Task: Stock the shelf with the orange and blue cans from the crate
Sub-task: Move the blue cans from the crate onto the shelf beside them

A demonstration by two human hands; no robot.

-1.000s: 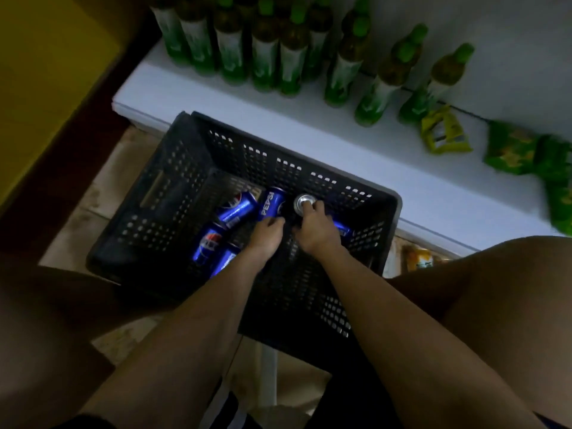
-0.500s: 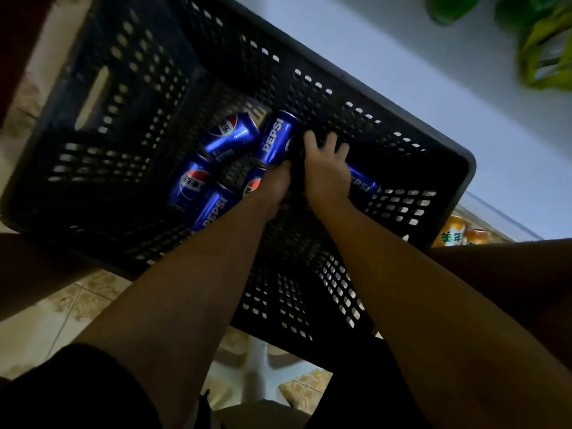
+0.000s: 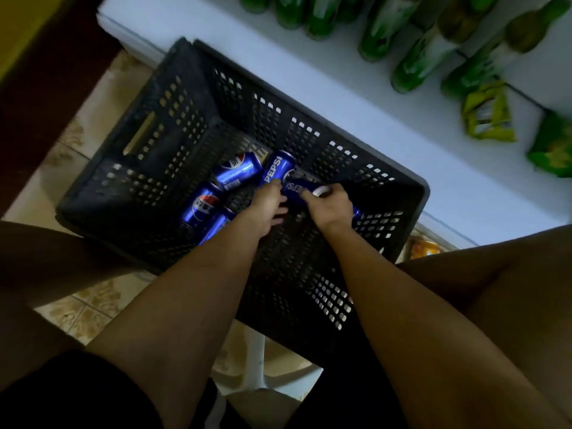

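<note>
A black perforated crate (image 3: 161, 140) stands in front of me, its far rim against a white shelf (image 3: 356, 97). Several blue Pepsi cans lie on its floor: one at the back (image 3: 238, 173), one beside it (image 3: 278, 167), and two at the left (image 3: 201, 207). My right hand (image 3: 329, 207) grips a blue can (image 3: 295, 187) held sideways. Part of another blue can (image 3: 356, 212) shows just right of that hand. My left hand (image 3: 267, 205) is at the held can's left end with curled fingers. I cannot tell whether it holds anything.
Green bottles (image 3: 411, 63) stand along the back of the shelf, with green and yellow snack packs (image 3: 486, 116) to the right. Something orange (image 3: 424, 247) shows below the shelf edge, right of the crate. A white stool leg (image 3: 255, 360) is under me, and my knees flank the crate.
The right hand has taken the can it was touching and turned it sideways. The left hand has shifted a little toward that can. The camera has pulled back, so the shelf and bottles show again.
</note>
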